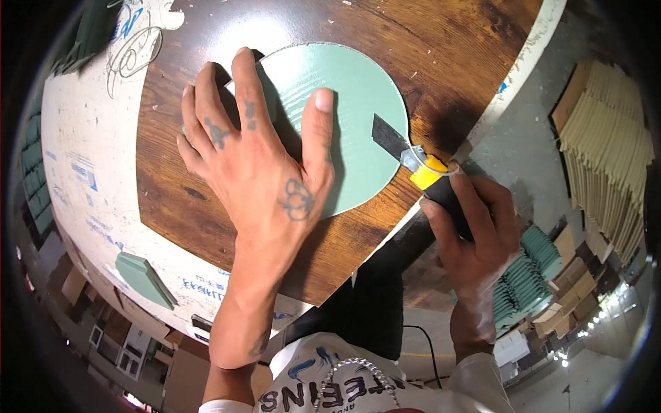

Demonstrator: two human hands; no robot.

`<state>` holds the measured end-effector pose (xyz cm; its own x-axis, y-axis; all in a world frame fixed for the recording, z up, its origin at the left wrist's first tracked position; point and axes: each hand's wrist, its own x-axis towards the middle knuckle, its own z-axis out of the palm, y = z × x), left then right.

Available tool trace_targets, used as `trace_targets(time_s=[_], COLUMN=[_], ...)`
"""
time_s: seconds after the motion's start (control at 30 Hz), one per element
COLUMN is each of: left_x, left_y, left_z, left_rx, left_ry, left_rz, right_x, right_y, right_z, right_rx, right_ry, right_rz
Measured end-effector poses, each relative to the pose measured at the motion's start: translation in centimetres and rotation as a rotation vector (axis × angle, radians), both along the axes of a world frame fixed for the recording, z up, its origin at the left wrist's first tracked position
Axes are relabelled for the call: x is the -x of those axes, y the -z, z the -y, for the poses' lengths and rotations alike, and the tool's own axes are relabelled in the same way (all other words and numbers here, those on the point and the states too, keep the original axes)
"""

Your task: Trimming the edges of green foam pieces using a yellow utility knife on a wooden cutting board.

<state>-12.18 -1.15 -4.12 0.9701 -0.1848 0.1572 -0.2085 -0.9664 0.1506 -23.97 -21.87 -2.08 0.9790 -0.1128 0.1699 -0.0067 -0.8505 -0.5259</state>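
Observation:
A pale green, round-edged sheet lies on a dark wood-grain board. My left hand rests on the sheet's left part, fingers spread, covering that side. At the sheet's right edge, my right hand grips a utility knife with a black and yellow handle. Its dark, wide blade reaches over the sheet's right part, pointing up and left. A thin, pale strip curls off the edge beside the knife's yellow part. Whether the blade cuts into the edge, I cannot tell.
The board sits on a white, marked table. Near its lower left edge lies a small green block. To the right, below the table, stand cream sheet stacks and green stacks. A black cable hangs near my right forearm.

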Motion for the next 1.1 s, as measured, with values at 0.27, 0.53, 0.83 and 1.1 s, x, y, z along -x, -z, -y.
trace_targets(time_s=[0.27,0.53,0.83,1.1], left_x=[0.3,0.3,-0.5,0.7], left_y=[0.9,0.6,3.5,1.4], left_z=[0.3,0.1,-2.4,-0.4], left_rx=[0.054,0.044,-0.199,0.042], left_ry=[0.004,0.003,0.165,0.017], left_rz=[-0.012,-0.008,0.232,-0.007], right_x=[-0.7,-1.8,-5.6,-10.7], right_y=[0.4,0.0,0.1,0.5], right_z=[1.6,2.4,3.0,4.3], right_rx=[0.148,0.165,0.145,0.087], right_ry=[-0.053,-0.114,-0.177,-0.382], right_rz=[0.090,0.040,0.073,0.172])
